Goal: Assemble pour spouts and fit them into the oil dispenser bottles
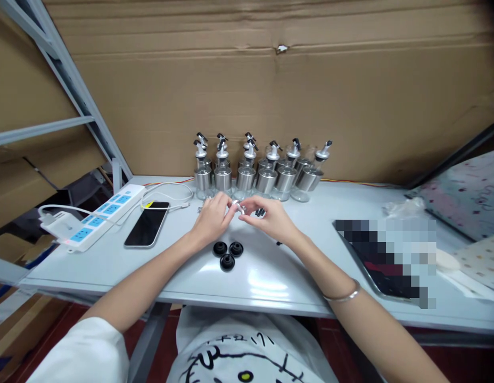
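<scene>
My left hand and my right hand meet above the middle of the table, fingertips closed on a small silvery spout piece between them. Just below them lie three round black stoppers, grouped in a triangle. Behind my hands stand several glass bottles with metal sleeves. Many carry silver pourer tops with black flaps. Small black parts lie beside my right fingers. Another small dark piece, partly hidden, is near my right wrist.
On the left are a white power strip with cables and a black phone. A tablet-like device, partly pixelated, lies at right, near clear plastic. Cardboard rises behind the table.
</scene>
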A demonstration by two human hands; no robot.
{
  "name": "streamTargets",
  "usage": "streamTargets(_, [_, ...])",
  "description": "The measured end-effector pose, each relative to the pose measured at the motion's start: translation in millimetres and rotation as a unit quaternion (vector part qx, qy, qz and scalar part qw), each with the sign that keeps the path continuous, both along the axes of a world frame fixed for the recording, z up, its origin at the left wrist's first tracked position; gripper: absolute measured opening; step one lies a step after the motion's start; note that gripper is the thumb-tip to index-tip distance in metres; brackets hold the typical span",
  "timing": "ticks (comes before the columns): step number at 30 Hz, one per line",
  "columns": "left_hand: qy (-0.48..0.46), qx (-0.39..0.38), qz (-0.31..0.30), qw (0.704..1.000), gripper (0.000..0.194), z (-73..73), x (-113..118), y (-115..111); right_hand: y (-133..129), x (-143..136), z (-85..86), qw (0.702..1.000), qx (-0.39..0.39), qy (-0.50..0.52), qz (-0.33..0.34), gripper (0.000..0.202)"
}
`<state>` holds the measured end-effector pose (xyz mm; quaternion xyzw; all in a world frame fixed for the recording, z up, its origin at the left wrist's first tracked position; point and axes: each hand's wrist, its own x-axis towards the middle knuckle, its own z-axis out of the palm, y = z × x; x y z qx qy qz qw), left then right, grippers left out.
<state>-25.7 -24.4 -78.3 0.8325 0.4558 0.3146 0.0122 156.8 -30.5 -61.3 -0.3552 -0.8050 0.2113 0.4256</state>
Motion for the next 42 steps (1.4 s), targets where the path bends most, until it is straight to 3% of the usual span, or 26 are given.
streamTargets(5, [-0.05, 0.023, -0.065, 0.996, 0.027, -0.1, -6.5, 3.0, -2.3, 4.5, 5.1, 1.0, 0.005, -0.019, -0.022, 0.022])
streamTargets(9, [-0.005, 0.102, -0.152, 0.983, 0.041, 1.9, -11.8, 5.8, -0.6, 16.4, 8.5, 0.999, -0.052, -0.004, -0.01, 0.028])
streamTargets(14, [0.09, 0.149, -0.161, 0.972, 0.046, 2.1, -7.2, 4.4, 1.3, 17.6, 7.9, 0.989, -0.141, 0.051, 0.017, 0.027])
streamTargets(18, [0.102, 0.181, -0.174, 0.963, 0.046, 2.4, -4.6, 2.3, 2.2, 14.8, 6.3, 0.977, -0.18, 0.102, 0.042, 0.027])
streamTargets(23, [0.093, 0.206, -0.192, 0.955, 0.043, 6.1, -6.9, 1.3, 1.4, 14.2, 7.8, 0.968, -0.207, 0.129, 0.055, 0.031])
streamTargets(27, [0.092, 0.217, -0.195, 0.952, 0.04, 9.3, -6.5, -0.3, 0.5, 20.1, 16.5, 0.976, -0.186, 0.112, 0.034, 0.035])
streamTargets(29, [0.088, 0.22, -0.201, 0.951, 0.039, 10.3, -6.1, -1.0, 2.7, 29.8, 21.3, 0.981, -0.181, 0.066, 0.009, 0.036])
streamTargets(31, [0.088, 0.216, -0.207, 0.95, 0.038, 10.7, -6.0, -1.1, 6.8, 43.3, 24.2, 0.977, -0.205, -0.05, -0.014, 0.034])
streamTargets(34, [0.097, 0.202, -0.213, 0.951, 0.039, 10.2, -6.0, -0.8, 12.7, 62.6, 23.6, 0.925, -0.283, -0.252, -0.028, 0.026])
streamTargets(36, [0.101, 0.191, -0.215, 0.952, 0.038, 9.7, -5.9, -0.9, 14.3, 69.2, 21.6, 0.885, -0.323, -0.332, -0.032, 0.022])
streamTargets(38, [0.101, 0.183, -0.216, 0.954, 0.038, 9.8, -5.8, -1.5, 13.3, 69.3, 20.1, 0.864, -0.343, -0.365, -0.041, 0.023])
streamTargets(42, [0.097, 0.176, -0.212, 0.956, 0.037, 11.2, -5.9, -3.2, 7.6, 59.7, 19.2, 0.857, -0.348, -0.374, -0.062, 0.031])
